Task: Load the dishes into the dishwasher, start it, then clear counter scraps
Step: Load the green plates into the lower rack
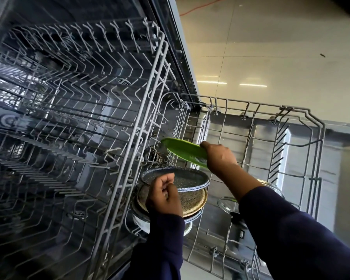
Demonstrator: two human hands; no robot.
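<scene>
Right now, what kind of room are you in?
Most likely a kitchen. An open dishwasher with its lower rack pulled out over the tiled floor, the right hand putting a green plate in, and the left hand holding a stack of speckled plates.

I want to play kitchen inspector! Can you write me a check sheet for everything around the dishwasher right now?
Surface: lower rack pulled out over the open door; upper rack holds nothing seen.
Job's things: green plate held tilted over the lower rack; blue speckled plate on top of a tan speckled plate and more dishes beneath; glass lid lying in the lower rack.
Clutter: small dark speck on the floor.
Grippers: right hand grips the green plate; left hand holds the stack's edge.
Cables: orange cord on the floor.
Surroundings: glossy tiled floor.
</scene>
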